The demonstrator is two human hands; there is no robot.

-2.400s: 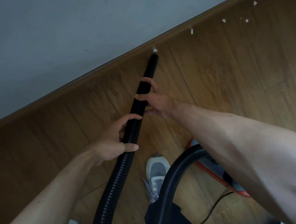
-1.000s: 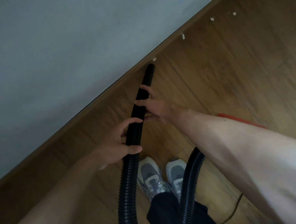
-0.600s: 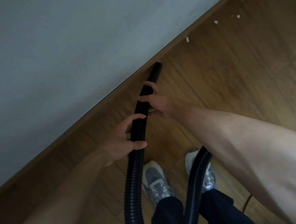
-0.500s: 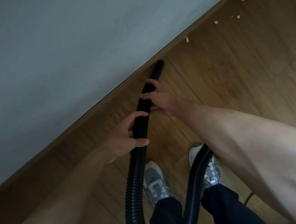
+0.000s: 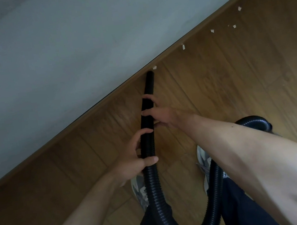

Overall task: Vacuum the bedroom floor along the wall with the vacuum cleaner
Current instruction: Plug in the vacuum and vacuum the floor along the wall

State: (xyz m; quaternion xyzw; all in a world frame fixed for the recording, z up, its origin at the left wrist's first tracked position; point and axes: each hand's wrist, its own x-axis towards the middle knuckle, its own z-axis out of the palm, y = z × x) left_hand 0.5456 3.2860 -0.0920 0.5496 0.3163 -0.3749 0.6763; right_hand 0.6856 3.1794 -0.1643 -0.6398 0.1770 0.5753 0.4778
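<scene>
Wooden flooring (image 5: 215, 84) is meeting a grey wall (image 5: 60, 48) along a skirting board (image 5: 88, 118) that is running diagonally across the frame. Both hands are curling round the vacuum's black tube (image 5: 147, 101): the left hand (image 5: 135, 161) lower, where the ribbed hose (image 5: 154, 191) begins, the right hand (image 5: 163, 113) higher. The tip is sitting at the skirting mid-frame, just beside a pale scrap (image 5: 154, 67). The sweep seems partway through; the next move is calling for sliding toward the other scraps (image 5: 212, 31) at upper right.

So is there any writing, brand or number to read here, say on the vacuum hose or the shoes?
None can be read. The black nozzle tube and ribbed hose show no label or brand; the grey shoes show no legible mark; the wall, the wood floor and the pale scraps along the skirting carry no text.
</scene>
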